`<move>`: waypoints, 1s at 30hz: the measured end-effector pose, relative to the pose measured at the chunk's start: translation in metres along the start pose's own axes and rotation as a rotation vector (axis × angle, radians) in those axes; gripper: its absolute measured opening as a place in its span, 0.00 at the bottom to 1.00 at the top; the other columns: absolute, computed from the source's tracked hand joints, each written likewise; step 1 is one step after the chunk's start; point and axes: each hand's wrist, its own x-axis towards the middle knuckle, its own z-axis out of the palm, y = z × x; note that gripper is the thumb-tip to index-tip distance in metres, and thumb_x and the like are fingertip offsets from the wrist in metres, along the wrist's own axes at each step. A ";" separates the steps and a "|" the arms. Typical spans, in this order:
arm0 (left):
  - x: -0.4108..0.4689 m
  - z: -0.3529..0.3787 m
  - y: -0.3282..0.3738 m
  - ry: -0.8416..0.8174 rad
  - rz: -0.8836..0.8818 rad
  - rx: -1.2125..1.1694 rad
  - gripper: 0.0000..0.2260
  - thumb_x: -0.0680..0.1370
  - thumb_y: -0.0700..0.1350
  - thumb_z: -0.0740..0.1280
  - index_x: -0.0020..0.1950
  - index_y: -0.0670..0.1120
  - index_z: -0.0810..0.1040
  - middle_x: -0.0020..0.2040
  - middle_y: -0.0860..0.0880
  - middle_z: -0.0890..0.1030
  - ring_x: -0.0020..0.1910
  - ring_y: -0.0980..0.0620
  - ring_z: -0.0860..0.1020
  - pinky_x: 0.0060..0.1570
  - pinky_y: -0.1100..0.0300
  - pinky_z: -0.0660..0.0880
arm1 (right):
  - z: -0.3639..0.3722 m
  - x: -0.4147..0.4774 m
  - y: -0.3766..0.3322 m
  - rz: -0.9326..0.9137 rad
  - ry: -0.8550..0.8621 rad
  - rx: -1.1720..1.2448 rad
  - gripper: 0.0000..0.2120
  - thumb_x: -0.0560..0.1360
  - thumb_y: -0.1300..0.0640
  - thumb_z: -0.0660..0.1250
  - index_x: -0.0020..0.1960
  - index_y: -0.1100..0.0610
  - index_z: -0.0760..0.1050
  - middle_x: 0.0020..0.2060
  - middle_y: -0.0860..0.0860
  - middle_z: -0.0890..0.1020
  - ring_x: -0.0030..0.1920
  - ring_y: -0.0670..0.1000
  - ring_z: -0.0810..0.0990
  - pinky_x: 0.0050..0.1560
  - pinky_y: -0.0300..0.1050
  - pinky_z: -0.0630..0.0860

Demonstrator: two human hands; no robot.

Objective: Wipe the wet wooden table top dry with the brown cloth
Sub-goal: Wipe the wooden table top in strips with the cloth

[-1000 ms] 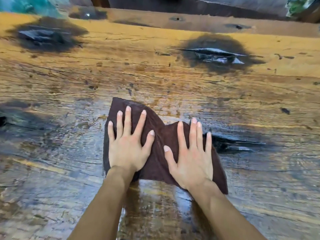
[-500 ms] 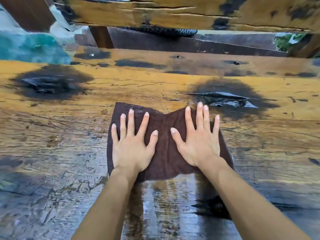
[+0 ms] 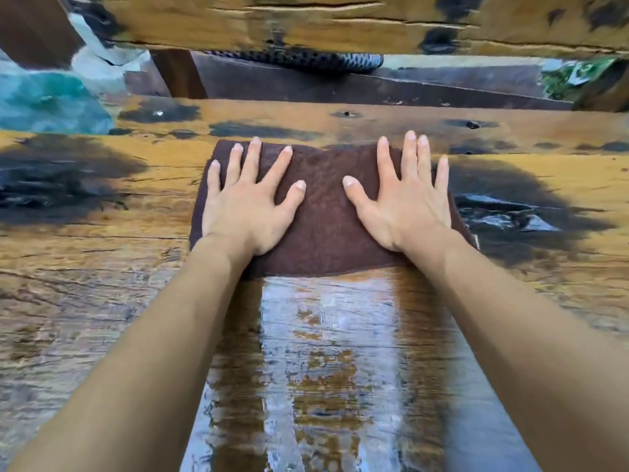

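Observation:
A brown cloth (image 3: 323, 212) lies spread flat on the wet wooden table top (image 3: 102, 267), close to its far edge. My left hand (image 3: 248, 202) presses on the cloth's left half with fingers straight and spread. My right hand (image 3: 405, 195) presses flat on the right half, its fingertips at the cloth's far edge. Behind the cloth, between my forearms, a shiny wet strip (image 3: 326, 352) runs back toward me.
Dark knots mark the wood at the left (image 3: 58, 178) and right (image 3: 510, 206) of the cloth. Beyond the far edge run a lower wooden plank (image 3: 374, 120) and a higher beam (image 3: 340, 22). Turquoise ground (image 3: 44, 103) shows at upper left.
Both hands have pushed the cloth away from me across the table, from the middle to near the far edge. The cloth has spread flatter, and a glossy strip trails behind it.

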 end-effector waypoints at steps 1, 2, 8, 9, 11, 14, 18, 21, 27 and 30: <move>0.006 -0.001 0.000 0.000 0.003 0.002 0.29 0.81 0.70 0.43 0.83 0.67 0.46 0.86 0.50 0.44 0.84 0.48 0.41 0.81 0.42 0.39 | -0.001 0.006 -0.001 0.006 0.001 -0.003 0.43 0.78 0.25 0.41 0.85 0.47 0.41 0.84 0.57 0.39 0.83 0.56 0.33 0.81 0.62 0.33; 0.012 -0.002 0.001 -0.001 0.008 0.002 0.29 0.81 0.70 0.43 0.83 0.67 0.47 0.86 0.50 0.45 0.84 0.48 0.41 0.81 0.42 0.39 | -0.002 0.012 -0.001 0.012 0.006 -0.005 0.43 0.78 0.25 0.41 0.86 0.47 0.42 0.84 0.57 0.39 0.83 0.56 0.33 0.80 0.62 0.32; 0.028 -0.003 -0.002 0.007 0.032 0.021 0.30 0.81 0.71 0.42 0.83 0.66 0.49 0.86 0.48 0.48 0.84 0.46 0.43 0.81 0.41 0.40 | -0.004 0.019 -0.003 0.005 0.034 -0.030 0.42 0.79 0.26 0.40 0.86 0.48 0.47 0.84 0.60 0.41 0.83 0.58 0.35 0.80 0.64 0.31; 0.028 -0.004 -0.002 0.009 0.042 0.023 0.30 0.81 0.70 0.42 0.83 0.66 0.49 0.86 0.48 0.48 0.84 0.45 0.44 0.80 0.41 0.40 | -0.004 0.017 -0.002 -0.012 0.062 -0.042 0.41 0.80 0.28 0.40 0.85 0.49 0.49 0.84 0.60 0.42 0.84 0.58 0.36 0.80 0.65 0.31; 0.027 -0.003 -0.004 0.012 0.051 0.029 0.30 0.81 0.70 0.41 0.83 0.65 0.48 0.86 0.47 0.48 0.84 0.45 0.44 0.81 0.41 0.41 | -0.003 0.011 -0.003 -0.092 0.137 -0.061 0.37 0.82 0.32 0.43 0.85 0.51 0.53 0.84 0.61 0.45 0.84 0.59 0.39 0.81 0.63 0.34; 0.023 -0.003 -0.005 0.005 0.060 0.026 0.30 0.82 0.70 0.41 0.83 0.65 0.48 0.86 0.47 0.47 0.84 0.45 0.44 0.81 0.41 0.41 | -0.003 0.003 -0.003 -0.213 0.124 -0.025 0.34 0.84 0.37 0.46 0.85 0.53 0.55 0.84 0.60 0.51 0.84 0.57 0.45 0.83 0.57 0.40; 0.008 -0.001 -0.007 0.009 0.049 0.021 0.30 0.82 0.70 0.41 0.84 0.64 0.47 0.86 0.48 0.46 0.84 0.46 0.43 0.81 0.43 0.40 | 0.002 -0.013 0.000 -0.211 0.099 0.015 0.34 0.84 0.38 0.47 0.85 0.54 0.54 0.84 0.60 0.54 0.84 0.57 0.47 0.83 0.56 0.41; -0.011 0.000 -0.010 0.000 0.053 0.030 0.30 0.82 0.70 0.41 0.84 0.64 0.47 0.86 0.49 0.44 0.84 0.47 0.42 0.81 0.43 0.40 | 0.002 -0.035 0.001 -0.267 0.078 0.063 0.33 0.85 0.40 0.49 0.84 0.56 0.54 0.84 0.59 0.54 0.84 0.56 0.47 0.83 0.52 0.42; -0.067 0.003 -0.014 0.006 0.060 0.024 0.30 0.82 0.70 0.41 0.84 0.65 0.46 0.86 0.48 0.44 0.84 0.47 0.42 0.81 0.44 0.40 | 0.006 -0.091 0.005 -0.235 0.032 0.053 0.35 0.82 0.35 0.45 0.85 0.50 0.51 0.85 0.58 0.49 0.84 0.58 0.44 0.83 0.55 0.40; -0.103 0.003 -0.015 -0.010 0.059 0.017 0.31 0.80 0.71 0.40 0.83 0.65 0.46 0.86 0.49 0.44 0.84 0.47 0.42 0.81 0.44 0.39 | 0.009 -0.124 0.006 -0.169 -0.007 0.029 0.35 0.80 0.32 0.43 0.85 0.43 0.46 0.85 0.59 0.43 0.84 0.60 0.39 0.82 0.58 0.37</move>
